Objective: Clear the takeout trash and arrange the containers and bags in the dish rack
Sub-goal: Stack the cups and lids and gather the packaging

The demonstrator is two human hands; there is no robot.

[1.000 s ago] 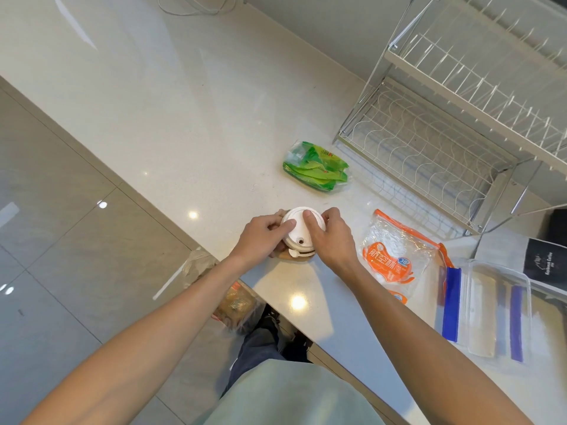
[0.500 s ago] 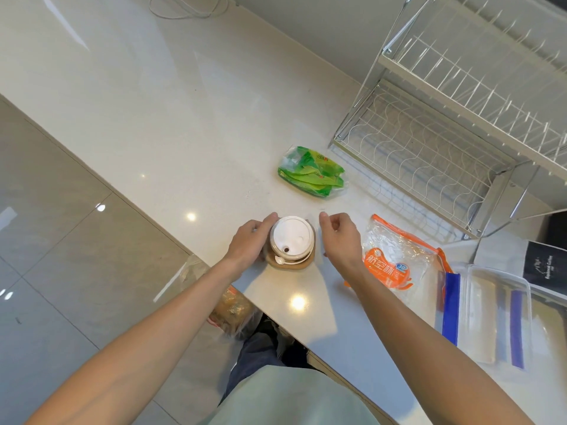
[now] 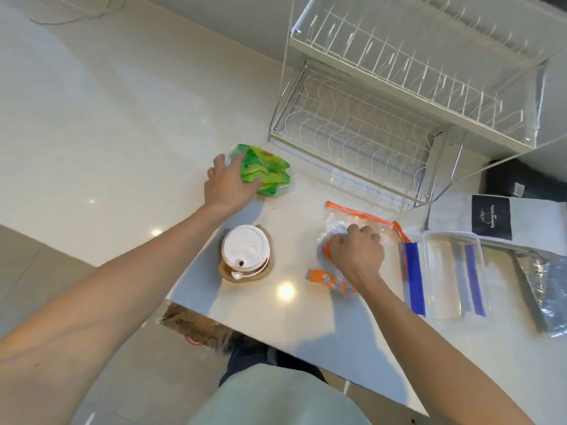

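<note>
Very little lettering can be read. A white paper bag (image 3: 497, 216) near the right edge of the counter (image 3: 122, 118) carries a black label with small pale lettering, too blurred to make out. The green packet (image 3: 266, 173) near the dish rack shows small red-and-white marks that cannot be read. The orange-printed clear bag (image 3: 334, 280) at the front of the counter bears round emblems, also illegible.

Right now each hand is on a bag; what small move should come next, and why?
Probably close both hands and lift. The left hand rests on the crumpled green plastic packet, the right hand on the clear orange-trimmed plastic bag; both lie flat on the counter, and the white wire dish rack looks empty.
</note>
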